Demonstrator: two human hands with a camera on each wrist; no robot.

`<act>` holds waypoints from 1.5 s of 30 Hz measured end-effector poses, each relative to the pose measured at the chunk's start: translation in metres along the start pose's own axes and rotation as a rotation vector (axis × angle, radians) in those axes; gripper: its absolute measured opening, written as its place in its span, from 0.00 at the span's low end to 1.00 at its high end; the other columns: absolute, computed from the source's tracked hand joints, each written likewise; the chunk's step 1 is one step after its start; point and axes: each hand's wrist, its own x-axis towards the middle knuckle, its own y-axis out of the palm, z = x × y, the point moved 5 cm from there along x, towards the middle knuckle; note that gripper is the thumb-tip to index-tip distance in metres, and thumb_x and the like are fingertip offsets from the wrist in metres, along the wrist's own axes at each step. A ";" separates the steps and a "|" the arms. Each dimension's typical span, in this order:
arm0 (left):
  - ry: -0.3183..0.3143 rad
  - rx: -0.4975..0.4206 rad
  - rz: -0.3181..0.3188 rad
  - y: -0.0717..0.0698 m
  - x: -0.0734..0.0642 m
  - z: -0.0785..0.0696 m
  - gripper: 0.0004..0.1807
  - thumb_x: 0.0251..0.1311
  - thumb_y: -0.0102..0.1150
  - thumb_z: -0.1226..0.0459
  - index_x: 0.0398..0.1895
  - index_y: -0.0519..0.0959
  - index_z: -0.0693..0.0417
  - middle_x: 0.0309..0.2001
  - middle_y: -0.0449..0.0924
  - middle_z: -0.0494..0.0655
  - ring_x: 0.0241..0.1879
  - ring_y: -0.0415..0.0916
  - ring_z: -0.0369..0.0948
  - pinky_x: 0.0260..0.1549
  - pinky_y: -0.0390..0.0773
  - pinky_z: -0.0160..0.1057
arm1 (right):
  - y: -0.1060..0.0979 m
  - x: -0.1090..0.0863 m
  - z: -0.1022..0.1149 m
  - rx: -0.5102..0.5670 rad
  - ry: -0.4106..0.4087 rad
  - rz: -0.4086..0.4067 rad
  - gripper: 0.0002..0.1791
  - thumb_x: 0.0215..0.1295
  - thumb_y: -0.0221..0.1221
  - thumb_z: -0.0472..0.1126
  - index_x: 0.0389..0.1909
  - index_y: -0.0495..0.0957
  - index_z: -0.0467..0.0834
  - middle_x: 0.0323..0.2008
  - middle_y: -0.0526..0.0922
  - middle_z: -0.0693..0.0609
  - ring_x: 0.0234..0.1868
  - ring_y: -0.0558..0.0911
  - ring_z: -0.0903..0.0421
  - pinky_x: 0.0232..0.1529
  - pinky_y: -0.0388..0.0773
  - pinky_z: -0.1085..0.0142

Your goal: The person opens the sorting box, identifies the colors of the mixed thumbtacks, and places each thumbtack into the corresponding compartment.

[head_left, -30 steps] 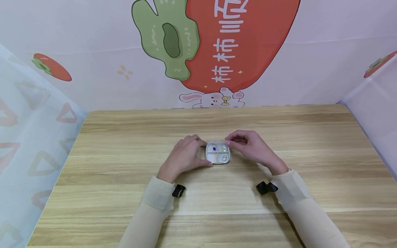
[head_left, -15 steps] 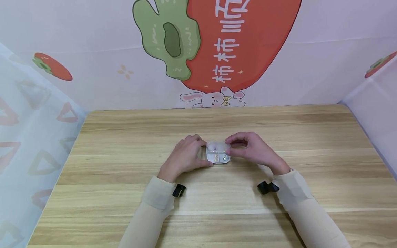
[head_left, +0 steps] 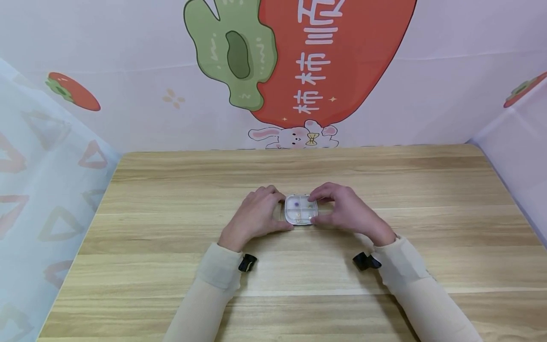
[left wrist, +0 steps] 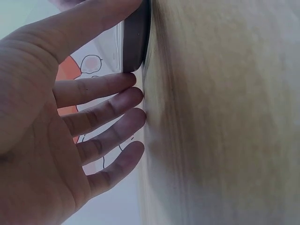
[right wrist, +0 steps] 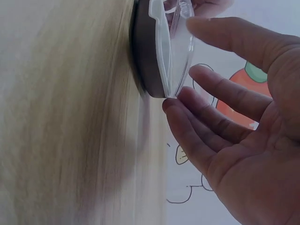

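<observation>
A small four-compartment pill box (head_left: 301,209) sits on the table between both hands. Its clear lid (right wrist: 182,56) is hinged at the far side and tilts low over the white tray, leaving a narrow gap in the right wrist view. Through it show a purple piece (head_left: 297,204) and several tiny pale-gold pieces. My left hand (head_left: 254,216) grips the box's left side between thumb and index finger, its other fingers spread. My right hand (head_left: 346,209) holds the lid at the right, thumb on its front part and fingers by the far corner.
The wood-grain table (head_left: 171,266) reaches back to a printed cloth backdrop (head_left: 145,109). A black wrist camera (head_left: 247,262) sits on the left cuff, and another black camera (head_left: 366,260) on the right.
The lid has swung from standing up at the far side down over the compartments. My right thumb has moved toward the box's near right corner; the left hand stays in place.
</observation>
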 end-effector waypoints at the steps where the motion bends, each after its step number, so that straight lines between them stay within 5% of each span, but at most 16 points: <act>1: -0.002 0.001 0.001 0.000 0.000 0.000 0.35 0.48 0.78 0.42 0.55 0.83 0.53 0.52 0.78 0.45 0.55 0.72 0.45 0.58 0.71 0.49 | 0.001 0.000 0.000 -0.015 0.001 0.000 0.23 0.49 0.78 0.35 0.48 0.85 0.39 0.51 0.82 0.50 0.51 0.81 0.49 0.56 0.78 0.50; 12: -0.012 0.008 0.011 0.000 0.000 0.000 0.35 0.48 0.77 0.42 0.55 0.83 0.53 0.52 0.78 0.44 0.53 0.72 0.44 0.58 0.70 0.49 | 0.008 0.001 0.004 -0.111 -0.032 -0.004 0.31 0.45 0.80 0.35 0.54 0.82 0.38 0.55 0.77 0.46 0.51 0.78 0.48 0.54 0.77 0.51; 21: -0.002 -0.011 0.016 -0.002 -0.002 0.000 0.40 0.47 0.77 0.40 0.59 0.81 0.53 0.53 0.78 0.45 0.54 0.73 0.44 0.58 0.71 0.49 | 0.012 0.002 0.006 -0.149 -0.012 0.023 0.43 0.49 0.80 0.45 0.66 0.74 0.35 0.58 0.76 0.44 0.54 0.78 0.49 0.57 0.77 0.51; 29: 0.022 -0.076 0.042 -0.001 -0.002 -0.001 0.42 0.53 0.73 0.41 0.67 0.76 0.53 0.58 0.77 0.45 0.57 0.72 0.44 0.62 0.68 0.50 | 0.014 0.002 0.005 -0.169 -0.017 0.021 0.43 0.52 0.78 0.44 0.66 0.72 0.32 0.60 0.76 0.41 0.57 0.78 0.46 0.60 0.75 0.49; 45: 0.027 -0.051 0.041 0.003 0.001 -0.004 0.42 0.53 0.74 0.42 0.66 0.76 0.56 0.58 0.77 0.47 0.56 0.72 0.45 0.60 0.70 0.49 | 0.016 0.003 0.003 -0.193 0.004 0.039 0.43 0.49 0.80 0.45 0.65 0.74 0.32 0.58 0.77 0.42 0.57 0.78 0.46 0.60 0.74 0.50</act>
